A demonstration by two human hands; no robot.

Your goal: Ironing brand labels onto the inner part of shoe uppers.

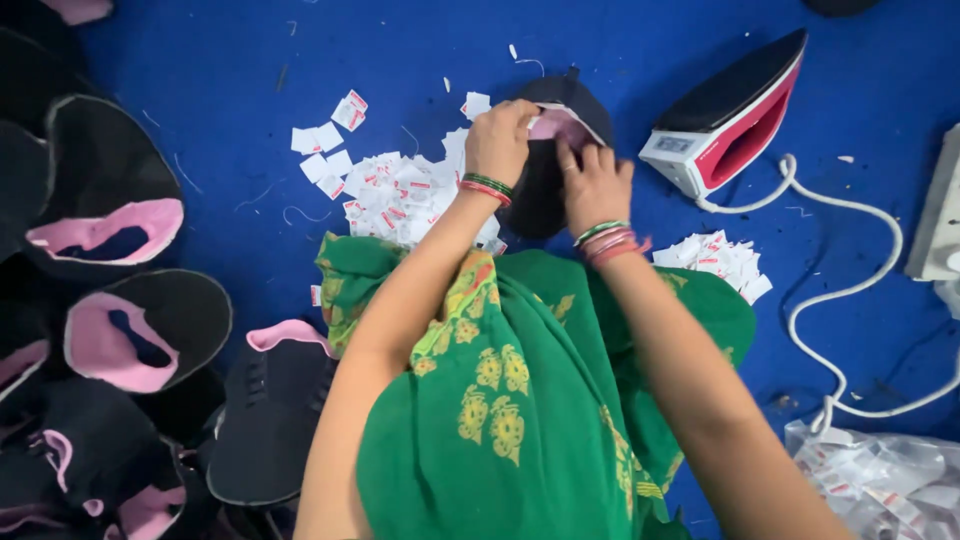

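A black shoe upper with pink lining (pixel 560 120) lies on the blue surface (pixel 400 50) in front of me. My left hand (pixel 497 138) grips its near left edge, fingers curled over the pink lining. My right hand (pixel 594 185) presses on the upper's right side, fingers spread over the black fabric. Both wrists wear coloured bangles. A heap of small white labels with red marks (pixel 395 190) lies just left of my left hand. Green patterned cloth (pixel 520 380) covers my lap below the arms.
A red and white clothes iron (pixel 730 120) stands on its side at the right, its white cord (pixel 850 290) looping toward a white box (pixel 940 215). More labels (pixel 720 258) lie near it. Several black and pink uppers (pixel 130 330) pile at the left. A clear plastic bag (pixel 880 480) sits bottom right.
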